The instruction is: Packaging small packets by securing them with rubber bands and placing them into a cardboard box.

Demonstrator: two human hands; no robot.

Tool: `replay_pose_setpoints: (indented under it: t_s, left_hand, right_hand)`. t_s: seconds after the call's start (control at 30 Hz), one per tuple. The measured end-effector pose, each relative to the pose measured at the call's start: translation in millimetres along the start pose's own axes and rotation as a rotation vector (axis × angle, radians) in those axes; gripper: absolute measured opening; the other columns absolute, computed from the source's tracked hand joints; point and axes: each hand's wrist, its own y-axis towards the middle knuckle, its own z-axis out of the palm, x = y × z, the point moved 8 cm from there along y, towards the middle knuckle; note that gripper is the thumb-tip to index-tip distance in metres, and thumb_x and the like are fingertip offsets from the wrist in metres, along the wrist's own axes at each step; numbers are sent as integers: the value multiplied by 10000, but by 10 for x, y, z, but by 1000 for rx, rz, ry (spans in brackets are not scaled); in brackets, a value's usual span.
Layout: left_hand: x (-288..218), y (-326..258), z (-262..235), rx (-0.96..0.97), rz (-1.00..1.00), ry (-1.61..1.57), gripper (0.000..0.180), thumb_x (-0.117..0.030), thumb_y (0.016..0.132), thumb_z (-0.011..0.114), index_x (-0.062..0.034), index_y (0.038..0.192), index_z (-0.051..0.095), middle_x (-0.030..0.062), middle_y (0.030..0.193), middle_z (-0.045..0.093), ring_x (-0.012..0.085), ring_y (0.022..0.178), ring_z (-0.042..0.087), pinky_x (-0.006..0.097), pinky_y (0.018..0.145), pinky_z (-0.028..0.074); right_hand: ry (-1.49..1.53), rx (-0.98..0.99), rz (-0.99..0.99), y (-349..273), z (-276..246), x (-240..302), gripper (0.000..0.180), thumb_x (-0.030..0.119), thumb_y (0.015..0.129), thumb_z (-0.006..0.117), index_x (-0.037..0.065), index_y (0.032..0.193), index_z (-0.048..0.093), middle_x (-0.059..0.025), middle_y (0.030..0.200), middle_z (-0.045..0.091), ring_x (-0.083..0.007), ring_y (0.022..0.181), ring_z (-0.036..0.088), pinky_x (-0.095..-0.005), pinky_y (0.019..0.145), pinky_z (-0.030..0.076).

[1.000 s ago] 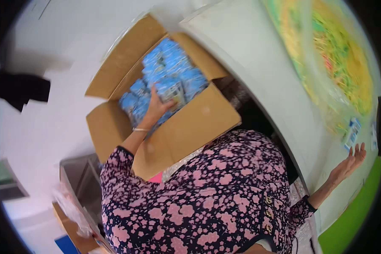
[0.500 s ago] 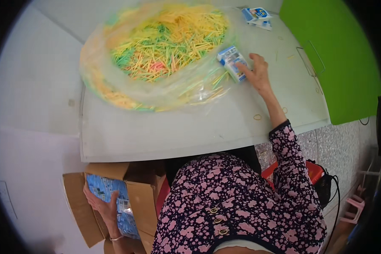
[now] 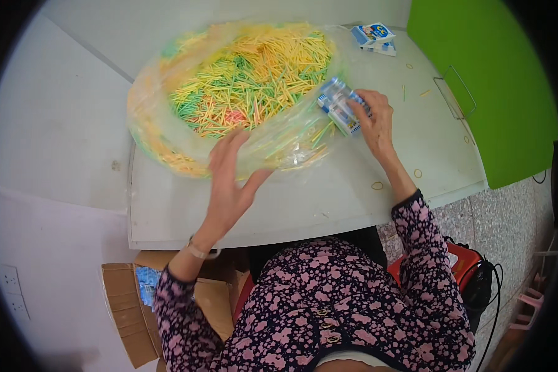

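My right hand (image 3: 378, 124) has its thumb on a small blue-and-white pack (image 3: 340, 110) and its fingers around the pack's right side. The pack lies against the right edge of a big clear plastic bag (image 3: 167, 152), which is full of thin yellow, green and pink sticks (image 3: 248, 80). Over the bag's near rim is my left hand (image 3: 226, 189), its fingers spread and nothing visible in it. Whether its fingertips touch the plastic, I cannot tell.
Two more blue-and-white packs (image 3: 375, 36) lie at the table's far right. Rubber bands (image 3: 377, 185) and stray sticks dot the white table (image 3: 304, 211). Below its left edge stands an open cardboard box (image 3: 127, 310) with blue packs. A green panel (image 3: 483, 93) with wire handles borders the right.
My left hand has come up out of the cardboard box to the near side of the bag. My right hand's fingers have closed in on the pack.
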Motion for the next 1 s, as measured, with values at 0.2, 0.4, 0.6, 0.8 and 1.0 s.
replay_pose_setpoints:
  t_s: [0.2,0.4,0.6,0.8,1.0]
  left_hand:
    - [73,664,535,77,-129,-287,330,-146,766,690,10,1032,571,104,1022,596,186,971,546,312,847,423]
    - [196,506,655,180,-292,-558,109,-88,798,639,2,857,625,48,789,617,125,772,562,245,679,437]
    - [-49,508,458,12,3,-337,52,-59,770,615,-21,806,619,104,720,609,265,681,553,349,641,432]
    - [51,488,455,-68,-16,-335,45,-55,779,603,-20,805,611,96,727,610,264,693,561,353,675,427]
    - [25,570,439,-82,107,-109,41,-74,780,605,-44,798,626,91,727,616,268,717,572,357,705,424]
  right_hand:
    - [349,290,-48,-248,94,694,311,122,750,692,-3,1016,591,-96,938,596,-203,803,549,-309,700,441]
    - [490,566,117,-269,314,729,294,102,735,705,-22,975,588,-53,807,578,-131,763,526,-264,664,424]
    - [582,628,131,-360,466,780,158,91,788,656,-29,876,600,-40,752,563,-117,679,502,-251,632,409]
    - [529,578,135,-376,521,816,108,87,839,594,-17,863,579,-67,686,547,-143,614,492,-277,571,396]
    - [449,491,-12,-347,503,832,103,91,858,565,-11,855,551,-134,619,513,-216,520,452,-320,500,365]
